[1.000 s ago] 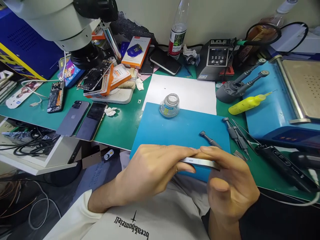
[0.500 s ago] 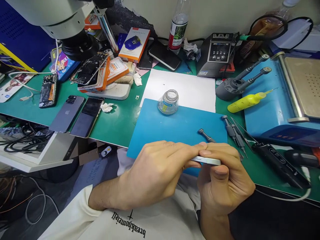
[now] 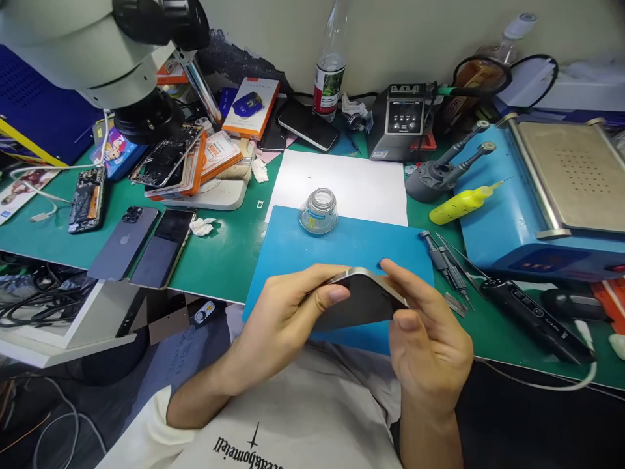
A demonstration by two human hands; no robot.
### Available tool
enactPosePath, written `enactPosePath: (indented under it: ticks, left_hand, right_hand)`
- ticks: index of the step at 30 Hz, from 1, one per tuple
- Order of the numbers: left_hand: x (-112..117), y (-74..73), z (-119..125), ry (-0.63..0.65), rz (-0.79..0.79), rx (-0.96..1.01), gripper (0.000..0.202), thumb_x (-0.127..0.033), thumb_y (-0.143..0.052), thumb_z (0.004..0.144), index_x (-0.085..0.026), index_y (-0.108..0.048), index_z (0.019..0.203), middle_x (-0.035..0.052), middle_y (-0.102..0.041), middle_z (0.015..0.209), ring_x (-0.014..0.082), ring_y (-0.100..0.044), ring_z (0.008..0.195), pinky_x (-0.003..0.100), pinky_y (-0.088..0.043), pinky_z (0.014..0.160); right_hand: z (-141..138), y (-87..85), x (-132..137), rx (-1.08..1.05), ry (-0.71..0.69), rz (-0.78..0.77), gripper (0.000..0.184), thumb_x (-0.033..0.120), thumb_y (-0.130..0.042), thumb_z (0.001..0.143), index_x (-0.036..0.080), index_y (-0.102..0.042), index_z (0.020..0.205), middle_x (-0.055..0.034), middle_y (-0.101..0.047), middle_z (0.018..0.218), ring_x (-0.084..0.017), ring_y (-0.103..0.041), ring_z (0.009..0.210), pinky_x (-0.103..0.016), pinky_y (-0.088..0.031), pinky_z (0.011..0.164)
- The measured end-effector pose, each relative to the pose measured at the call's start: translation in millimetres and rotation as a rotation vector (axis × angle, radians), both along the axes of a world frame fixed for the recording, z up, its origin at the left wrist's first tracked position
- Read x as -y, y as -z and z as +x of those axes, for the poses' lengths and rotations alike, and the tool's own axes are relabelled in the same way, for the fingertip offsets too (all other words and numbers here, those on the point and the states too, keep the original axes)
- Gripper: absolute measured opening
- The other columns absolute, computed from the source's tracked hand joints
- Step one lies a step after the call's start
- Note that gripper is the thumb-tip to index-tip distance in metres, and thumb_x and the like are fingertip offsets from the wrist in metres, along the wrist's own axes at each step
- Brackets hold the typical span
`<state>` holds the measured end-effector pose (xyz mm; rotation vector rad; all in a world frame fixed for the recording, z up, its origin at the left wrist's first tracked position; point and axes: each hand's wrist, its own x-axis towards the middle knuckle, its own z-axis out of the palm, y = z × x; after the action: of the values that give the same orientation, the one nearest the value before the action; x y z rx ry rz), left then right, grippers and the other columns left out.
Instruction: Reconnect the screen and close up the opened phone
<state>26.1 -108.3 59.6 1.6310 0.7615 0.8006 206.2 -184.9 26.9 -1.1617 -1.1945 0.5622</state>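
A smartphone (image 3: 359,303) with a dark face and a silvery edge is held tilted between both hands, close above the front of the blue mat (image 3: 288,254). My left hand (image 3: 288,326) grips its left end, thumb on the dark face and fingers behind. On the other end, my right hand (image 3: 430,339) has its thumb at the near corner and its fingers along the far edge. The phone's back is hidden from view. Beyond it, a small clear glass bottle (image 3: 318,212) stands at the mat's far edge.
Screwdrivers (image 3: 446,264) and a black pen-like tool (image 3: 537,322) lie to the right, near a blue heating plate unit (image 3: 517,241). Two phones (image 3: 124,242) rest at left. A microscope (image 3: 112,58) overhangs the back left. White paper (image 3: 366,189) lies behind the mat.
The phone has turned from edge-on so its dark face shows. My left thumb has come onto that face, and the hands have spread to its two ends. The view has shifted slightly.
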Motion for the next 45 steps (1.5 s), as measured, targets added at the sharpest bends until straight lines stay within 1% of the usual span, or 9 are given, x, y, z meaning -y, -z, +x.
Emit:
enactPosePath:
  ticks: [5,13,16,19,24,27,33,40,45]
  left_hand:
    - [6.3,10.4,2.8,-0.053,-0.165,0.104,0.025,-0.036,-0.063,0.109,-0.023,-0.081,0.121,0.0048,-0.084,0.113,0.018,-0.077,0.096,0.024,-0.06,0.082]
    - [19.3,14.1,7.4,-0.111,-0.175,0.169,0.018,-0.034,-0.067,0.107,-0.021,-0.079,0.112,0.0049,-0.084,0.104,0.0175,-0.079,0.095,0.025,-0.062,0.085]
    - [17.7,18.3,10.3,-0.191,-0.261,0.27,0.015,-0.036,-0.069,0.106,-0.022,-0.074,0.111,0.001,-0.081,0.095,0.013,-0.075,0.085,0.02,-0.059,0.076]
    - [13.7,22.1,16.6,-0.23,-0.396,0.453,0.015,-0.04,-0.065,0.109,-0.026,-0.062,0.114,-0.0039,-0.077,0.089,0.0089,-0.07,0.07,0.017,-0.055,0.064]
    - [10.2,25.1,25.3,-0.239,-0.423,0.483,0.025,-0.05,-0.054,0.112,-0.027,-0.057,0.122,0.0046,-0.077,0.12,0.0159,-0.075,0.11,0.026,-0.061,0.086]
    - [10.3,27.2,24.6,-0.259,-0.436,0.452,0.025,-0.049,-0.062,0.109,-0.026,-0.061,0.119,0.0025,-0.076,0.115,0.014,-0.074,0.107,0.025,-0.059,0.092]
    - [11.6,32.5,23.2,-0.261,-0.484,0.515,0.024,-0.046,-0.058,0.112,-0.024,-0.064,0.121,0.0059,-0.078,0.127,0.016,-0.072,0.126,0.027,-0.058,0.105]
    - [-9.4,21.8,-0.7,-0.087,0.042,0.274,0.051,-0.026,-0.071,0.105,-0.032,-0.053,0.151,0.0084,-0.065,0.155,0.0245,-0.06,0.147,0.043,-0.051,0.122]
    - [-18.6,14.4,-2.1,0.126,0.18,0.157,0.02,-0.016,-0.074,0.101,-0.025,-0.079,0.118,0.0053,-0.082,0.114,0.0202,-0.076,0.113,0.033,-0.06,0.102]
  right_hand:
    - [-8.3,-4.9,0.4,0.087,0.143,0.097,0.044,0.011,-0.07,0.1,0.037,-0.077,0.135,0.0022,-0.08,0.12,-0.016,-0.077,0.1,-0.027,-0.065,0.084]
    - [-8.5,-14.6,-0.1,0.126,0.199,0.116,0.041,0.006,-0.07,0.099,0.034,-0.081,0.127,0.0007,-0.08,0.11,-0.017,-0.076,0.097,-0.031,-0.064,0.087]
    - [-8.6,-10.9,2.5,0.124,0.044,0.012,0.04,0.03,-0.072,0.104,0.034,-0.07,0.144,-0.0022,-0.076,0.129,-0.018,-0.074,0.117,-0.03,-0.064,0.102]
    - [-15.2,-6.3,6.1,0.09,-0.047,-0.085,0.071,0.057,-0.066,0.104,0.031,-0.045,0.166,-0.0084,-0.056,0.16,-0.022,-0.059,0.146,-0.035,-0.056,0.12]
    - [-17.8,-6.2,6.1,0.203,0.072,-0.129,0.036,0.027,-0.055,0.112,0.032,-0.065,0.146,-0.0006,-0.075,0.132,-0.012,-0.075,0.117,-0.017,-0.061,0.099]
    - [-12.5,-8.5,3.4,0.284,0.122,-0.047,0.025,0.018,-0.058,0.109,0.027,-0.074,0.125,-0.0001,-0.08,0.109,-0.012,-0.078,0.09,-0.016,-0.063,0.081]
    - [-17.5,-3.9,2.8,0.396,0.127,0.026,0.031,0.021,-0.065,0.106,0.023,-0.068,0.137,-0.0059,-0.078,0.122,-0.017,-0.078,0.104,-0.025,-0.064,0.09]
    - [9.3,-15.7,1.2,0.611,0.028,0.133,0.032,0.007,-0.068,0.1,0.017,-0.07,0.13,-0.0041,-0.08,0.112,-0.015,-0.076,0.096,-0.028,-0.059,0.081]
    - [22.9,-19.4,1.7,0.714,-0.02,0.189,0.031,0.004,-0.069,0.098,0.014,-0.071,0.127,-0.0057,-0.08,0.113,-0.016,-0.076,0.099,-0.032,-0.057,0.08]
